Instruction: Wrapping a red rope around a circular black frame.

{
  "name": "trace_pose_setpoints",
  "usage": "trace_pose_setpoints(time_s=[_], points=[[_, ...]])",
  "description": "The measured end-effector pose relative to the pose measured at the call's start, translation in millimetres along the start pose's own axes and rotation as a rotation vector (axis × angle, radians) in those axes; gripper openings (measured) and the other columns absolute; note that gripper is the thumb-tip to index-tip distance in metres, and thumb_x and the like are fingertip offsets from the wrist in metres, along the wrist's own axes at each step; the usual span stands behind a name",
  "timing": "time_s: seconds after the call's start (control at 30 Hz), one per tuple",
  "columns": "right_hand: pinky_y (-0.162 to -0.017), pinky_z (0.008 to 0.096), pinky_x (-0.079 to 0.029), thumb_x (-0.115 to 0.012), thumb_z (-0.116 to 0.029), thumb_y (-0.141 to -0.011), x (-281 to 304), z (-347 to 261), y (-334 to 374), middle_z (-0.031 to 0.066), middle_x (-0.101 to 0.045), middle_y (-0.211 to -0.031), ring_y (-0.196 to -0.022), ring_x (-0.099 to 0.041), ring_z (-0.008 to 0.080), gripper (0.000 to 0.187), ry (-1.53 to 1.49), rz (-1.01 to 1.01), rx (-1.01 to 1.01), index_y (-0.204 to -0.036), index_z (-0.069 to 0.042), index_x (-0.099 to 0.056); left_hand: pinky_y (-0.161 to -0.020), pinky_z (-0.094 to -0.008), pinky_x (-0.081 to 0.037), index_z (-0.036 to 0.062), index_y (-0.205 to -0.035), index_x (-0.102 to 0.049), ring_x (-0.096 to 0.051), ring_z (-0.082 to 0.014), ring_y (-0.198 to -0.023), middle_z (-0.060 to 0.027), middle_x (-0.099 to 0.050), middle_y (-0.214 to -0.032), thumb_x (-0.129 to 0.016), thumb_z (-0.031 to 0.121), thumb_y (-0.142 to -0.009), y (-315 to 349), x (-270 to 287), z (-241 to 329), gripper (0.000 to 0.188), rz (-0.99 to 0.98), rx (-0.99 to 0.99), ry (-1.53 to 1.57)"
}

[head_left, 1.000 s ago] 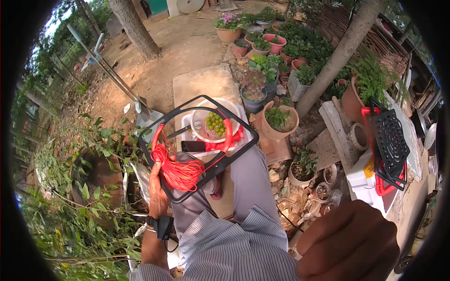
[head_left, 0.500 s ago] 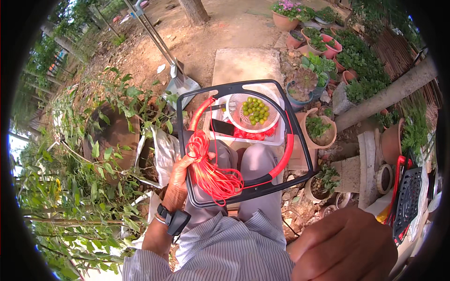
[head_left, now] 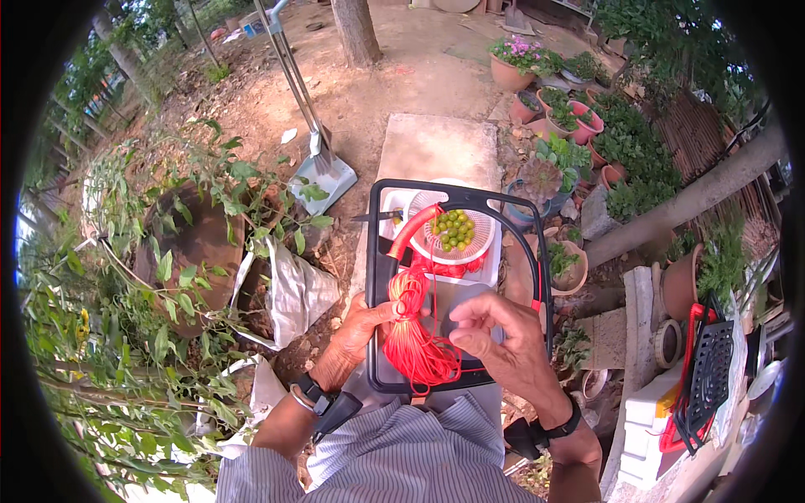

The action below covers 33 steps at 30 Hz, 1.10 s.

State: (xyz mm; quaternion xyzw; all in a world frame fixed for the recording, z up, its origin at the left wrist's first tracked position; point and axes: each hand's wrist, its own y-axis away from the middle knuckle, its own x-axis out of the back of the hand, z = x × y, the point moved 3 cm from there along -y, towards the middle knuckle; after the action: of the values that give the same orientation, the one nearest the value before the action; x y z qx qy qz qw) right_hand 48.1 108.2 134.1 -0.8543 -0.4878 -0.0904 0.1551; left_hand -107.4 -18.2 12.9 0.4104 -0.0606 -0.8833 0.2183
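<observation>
Cord bundle, bright red, hangs from the left hand, which clasps its gathered neck just inside the left bar of a black frame. Right hand sits near the bundle, fingers half curled; whether they pinch a strand, I cannot tell. Beyond, a white tray bears red material and a pale basket of green fruit.

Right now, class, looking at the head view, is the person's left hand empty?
No: the left hand grips the red cord bundle at its narrow neck, with the loops spreading out from there.
</observation>
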Motion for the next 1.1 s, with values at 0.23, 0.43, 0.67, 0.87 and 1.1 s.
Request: trace_pose_setpoints(time_s=[0.23, 0.43, 0.67, 0.87, 1.1], points=[[-0.069, 0.0388, -0.043, -0.078, -0.041, -0.071, -42.9, 44.1, -13.0, 0.0086, -0.055, -0.080, -0.081, -0.055, 0.0266, 0.046, 0.600, 0.008, 0.098, -0.088, -0.003, -0.057, -0.062, -0.0236, -0.051, 0.0021, -0.102, -0.065, -0.062, -0.0086, -0.071, -0.0020, -0.067, -0.087, -0.074, 0.013, -0.081, 6.3, -11.2, -8.7, 0.026, 0.155, -0.081, -0.124], [-0.073, 0.0432, -0.042, -0.077, -0.042, -0.069, -43.3, 52.3, -9.9, 0.0115, -0.057, -0.086, -0.086, -0.056, 0.0303, 0.050, 0.598, -0.015, -0.074, -0.091, -0.002, -0.057, -0.053, -0.0209, -0.045, 0.0053, -0.096, -0.065, -0.056, -0.0055, -0.062, 0.0007, -0.064, -0.077, -0.074, 0.020, -0.082, -2.8, -6.7, -19.3, 0.023, 0.218, -0.087, -0.217], [-0.080, 0.0437, -0.047, -0.070, -0.023, -0.076, -59.0, 83.1, -4.2, 0.0155, -0.060, -0.102, -0.090, -0.060, 0.0318, 0.038, 0.295, 0.014, -0.071, -0.101, 0.002, -0.055, -0.070, -0.0335, -0.059, 0.0006, -0.101, -0.058, -0.066, -0.0177, -0.069, -0.0065, -0.064, -0.082, -0.065, 0.024, -0.089, 6.8, -29.1, -9.0, 0.027, 0.238, -0.159, -0.179], [-0.083, 0.0374, -0.052, -0.052, -0.020, -0.090, 20.4, 94.9, 32.9, 0.0106, -0.064, -0.100, -0.089, -0.064, 0.0207, 0.032, -0.617, 0.170, -0.250, -0.113, 0.003, -0.054, -0.076, -0.0441, -0.058, 0.0012, -0.126, -0.045, -0.068, -0.0357, -0.086, -0.0233, -0.063, -0.110, -0.060, 0.025, -0.092, 3.0, -29.2, -13.6, 0.044, 0.019, -0.037, -0.158], [-0.076, 0.0316, -0.043, -0.058, -0.019, -0.091, 88.1, 65.4, 52.5, -0.0032, -0.040, -0.070, -0.065, -0.043, 0.0108, 0.018, -1.270, 0.421, 0.015, -0.104, -0.008, -0.053, -0.078, -0.0437, -0.058, -0.0018, -0.127, -0.045, -0.069, -0.0346, -0.086, -0.0208, -0.065, -0.105, -0.059, 0.022, -0.092, 32.7, -23.1, 0.2, 0.045, -0.023, -0.101, -0.247]])
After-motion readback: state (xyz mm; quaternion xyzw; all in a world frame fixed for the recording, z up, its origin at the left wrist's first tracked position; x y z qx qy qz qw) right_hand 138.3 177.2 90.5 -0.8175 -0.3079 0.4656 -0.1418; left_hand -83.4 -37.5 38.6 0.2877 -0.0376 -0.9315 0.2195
